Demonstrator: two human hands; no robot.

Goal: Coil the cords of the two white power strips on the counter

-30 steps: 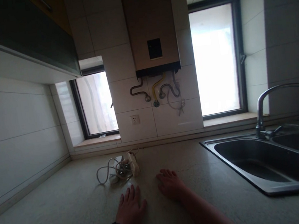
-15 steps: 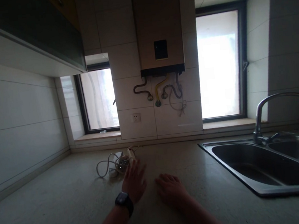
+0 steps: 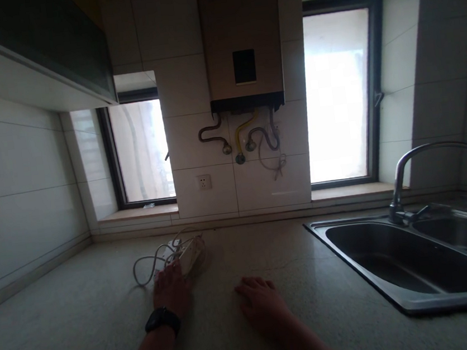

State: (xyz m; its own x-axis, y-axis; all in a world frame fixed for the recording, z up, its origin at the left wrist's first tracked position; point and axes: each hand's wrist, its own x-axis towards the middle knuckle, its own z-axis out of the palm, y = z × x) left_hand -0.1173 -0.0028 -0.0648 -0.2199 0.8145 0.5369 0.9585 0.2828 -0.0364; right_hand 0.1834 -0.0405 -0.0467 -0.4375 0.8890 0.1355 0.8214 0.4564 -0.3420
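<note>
- Left hand (image 3: 171,289) stretched out over the near end of the power strip (image 3: 185,252); fingers lay on it, but whether clamped round it or just resting flat: cannot tell, fingertips hidden by the hand's own back.
- Black wristwatch (image 3: 162,320) on the left wrist.
- Right hand (image 3: 261,302) rested palm-down on the counter (image 3: 85,321), fingers loosely apart, holding nothing.
- Power strip sat mid-counter, just short of the back wall, with its white cord (image 3: 146,263) tangled in loose loops to the left and over it.
- Judged light and rigid in the body, smooth plastic, slightly slippery; cord limp and likely to trail or snag.
- Best hold: across the strip's long body, not the cord.
- Steel double sink (image 3: 416,266) and faucet (image 3: 426,164) well apart to the right; wall socket (image 3: 204,182) on the tiles behind.
</note>
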